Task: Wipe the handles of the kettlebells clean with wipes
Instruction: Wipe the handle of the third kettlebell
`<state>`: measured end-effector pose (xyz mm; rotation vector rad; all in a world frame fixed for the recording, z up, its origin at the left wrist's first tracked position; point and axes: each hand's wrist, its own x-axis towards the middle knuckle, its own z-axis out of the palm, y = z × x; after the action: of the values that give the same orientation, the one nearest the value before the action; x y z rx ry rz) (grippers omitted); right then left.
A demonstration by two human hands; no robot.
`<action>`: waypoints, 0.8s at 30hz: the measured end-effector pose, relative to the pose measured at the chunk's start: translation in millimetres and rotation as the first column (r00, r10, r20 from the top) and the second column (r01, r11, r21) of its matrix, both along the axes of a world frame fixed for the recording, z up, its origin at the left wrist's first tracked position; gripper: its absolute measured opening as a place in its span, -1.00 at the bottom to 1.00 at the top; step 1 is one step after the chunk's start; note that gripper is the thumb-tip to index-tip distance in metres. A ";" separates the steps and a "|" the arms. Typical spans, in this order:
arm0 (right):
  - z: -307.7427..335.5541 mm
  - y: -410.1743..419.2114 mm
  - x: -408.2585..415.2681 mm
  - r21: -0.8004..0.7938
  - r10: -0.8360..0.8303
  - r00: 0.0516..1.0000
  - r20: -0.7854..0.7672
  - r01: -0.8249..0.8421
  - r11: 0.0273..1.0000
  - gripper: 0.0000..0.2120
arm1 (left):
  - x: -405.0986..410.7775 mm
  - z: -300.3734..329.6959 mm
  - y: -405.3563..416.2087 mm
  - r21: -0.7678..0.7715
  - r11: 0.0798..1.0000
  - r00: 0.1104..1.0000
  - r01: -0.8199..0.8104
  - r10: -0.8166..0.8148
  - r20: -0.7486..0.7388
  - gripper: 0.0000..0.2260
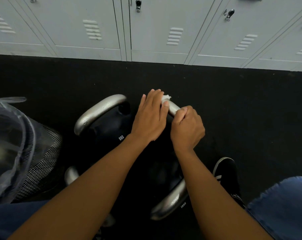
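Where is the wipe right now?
In the head view, the wipe sits centre frame, pressed under the left hand onto a kettlebell handle that the right hand grips.

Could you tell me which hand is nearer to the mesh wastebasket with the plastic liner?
Left. The left hand presses a wipe on the kettlebell handle, on the side towards the wastebasket; the right hand grips that handle farther away.
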<state>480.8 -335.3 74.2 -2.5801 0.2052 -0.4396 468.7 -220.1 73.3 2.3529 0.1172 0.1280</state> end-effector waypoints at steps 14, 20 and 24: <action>-1.4 -0.6 0.2 0.024 -0.017 1.000 0.012 0.017 1.000 -0.66 | 7.8 7.1 -0.7 -0.122 0.990 0.995 -0.072 0.063 -0.074 -0.58; 0.0 0.6 0.2 0.033 -0.019 1.000 0.000 0.019 0.999 -0.64 | -21.4 10.0 -10.7 -0.279 0.952 0.992 -0.123 0.111 -0.058 -0.55; -0.9 0.6 0.6 0.032 -0.025 1.000 0.009 0.025 0.999 -0.64 | -8.8 8.7 -13.2 -0.318 0.932 0.985 -0.175 0.164 -0.061 -0.58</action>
<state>481.4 -334.8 73.3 -2.5460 0.2395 -0.4533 459.9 -233.3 82.0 2.0148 0.3339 0.1424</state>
